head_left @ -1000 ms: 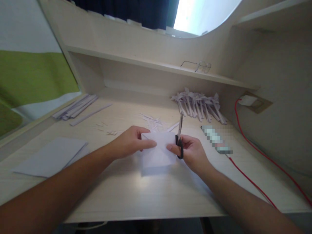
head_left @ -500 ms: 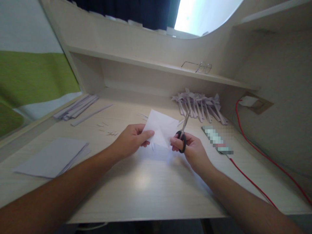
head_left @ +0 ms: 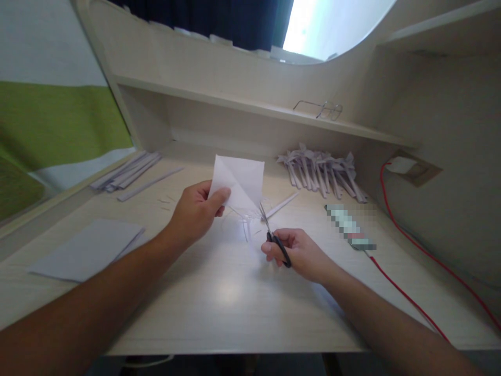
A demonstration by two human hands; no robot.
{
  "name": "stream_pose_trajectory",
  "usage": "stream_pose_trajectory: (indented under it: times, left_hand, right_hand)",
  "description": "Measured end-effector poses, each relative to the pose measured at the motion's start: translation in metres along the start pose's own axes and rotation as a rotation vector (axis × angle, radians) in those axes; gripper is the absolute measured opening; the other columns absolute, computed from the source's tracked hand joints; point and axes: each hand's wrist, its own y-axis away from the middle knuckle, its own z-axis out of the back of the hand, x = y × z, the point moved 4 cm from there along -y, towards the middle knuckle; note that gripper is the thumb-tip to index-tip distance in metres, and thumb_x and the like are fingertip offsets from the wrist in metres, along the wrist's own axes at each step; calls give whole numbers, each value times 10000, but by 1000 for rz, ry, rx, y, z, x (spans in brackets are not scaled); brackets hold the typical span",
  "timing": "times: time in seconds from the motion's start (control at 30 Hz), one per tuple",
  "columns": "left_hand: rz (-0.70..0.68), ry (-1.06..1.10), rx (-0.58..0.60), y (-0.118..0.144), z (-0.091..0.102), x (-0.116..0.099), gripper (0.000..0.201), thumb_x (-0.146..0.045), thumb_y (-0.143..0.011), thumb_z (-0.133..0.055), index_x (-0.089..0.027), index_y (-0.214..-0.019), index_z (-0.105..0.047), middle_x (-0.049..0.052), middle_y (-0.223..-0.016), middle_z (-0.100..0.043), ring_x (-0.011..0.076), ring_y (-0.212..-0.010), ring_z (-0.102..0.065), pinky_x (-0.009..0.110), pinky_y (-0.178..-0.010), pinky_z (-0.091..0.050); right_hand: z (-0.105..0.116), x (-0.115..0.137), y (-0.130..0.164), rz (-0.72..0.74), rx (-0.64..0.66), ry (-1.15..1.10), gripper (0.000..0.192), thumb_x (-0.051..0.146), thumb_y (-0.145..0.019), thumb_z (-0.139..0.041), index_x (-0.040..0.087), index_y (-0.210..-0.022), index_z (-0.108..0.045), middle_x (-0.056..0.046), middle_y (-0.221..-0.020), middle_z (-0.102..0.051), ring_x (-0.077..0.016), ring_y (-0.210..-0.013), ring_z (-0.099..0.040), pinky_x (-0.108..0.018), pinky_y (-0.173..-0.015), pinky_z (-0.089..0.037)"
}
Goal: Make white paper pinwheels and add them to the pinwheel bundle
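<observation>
Between its thumb and fingers my left hand (head_left: 199, 209) pinches the left side of a white square of paper (head_left: 240, 180), which has a diagonal crease and is held up off the desk. My right hand (head_left: 295, 253) grips black-handled scissors (head_left: 270, 230) with their tips pointing up and left, at the paper's lower right corner. Whether the blades touch the paper I cannot tell. Thin paper scraps (head_left: 246, 227) lie below the square, and a narrow paper strip (head_left: 281, 205) rests just right of the blades.
Several paper pinwheels (head_left: 319, 167) lie at the back right, near a phone (head_left: 348, 227) on a red cable (head_left: 407, 295). On the left are a paper stack (head_left: 88, 250) and several folded paper strips (head_left: 125, 171). Glasses (head_left: 323, 109) sit on the shelf (head_left: 219, 102).
The paper has moved up and left and turned, and my right hand has let go of its edge. The scissors have come down and left, with their tips now at the paper's corner.
</observation>
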Motion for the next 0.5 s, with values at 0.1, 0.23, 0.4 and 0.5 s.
stream_pose_trajectory:
  times: [0.1,0.23,0.4,0.5]
  left_hand:
    - [-4,7,-13,0,1,1,333,-368,-832,-640,-196,-565,-538,-22,-520,-536,124,-499,-463,262,-519,-353]
    - [-14,4,10,-1,0,0,335,-375,-834,-638,-194,-572,-536,-27,-517,-529,117,-489,-450,257,-508,-343]
    - [-28,40,71,0,-3,1,336,-401,-839,-634,-189,-594,-543,-28,-526,-530,116,-499,-458,252,-509,-345]
    - [-36,43,99,0,-5,3,335,-405,-845,-631,-186,-606,-548,-26,-536,-534,117,-509,-469,253,-520,-356]
  right_hand:
    - [0,2,0,44,-9,-32,397,534,-788,-778,169,-688,-659,32,-576,-540,-112,-554,-461,-255,-546,-358]
    - [0,1,1,0,-20,-3,391,525,-780,-783,167,-680,-659,31,-565,-549,-105,-531,-446,-257,-529,-323]
    - [-1,1,3,-46,-19,36,428,558,-767,-782,168,-658,-645,30,-563,-546,-104,-520,-434,-264,-520,-295]
    - [-2,-1,2,-65,-17,22,445,571,-750,-799,172,-649,-629,28,-564,-554,-101,-513,-425,-264,-511,-277]
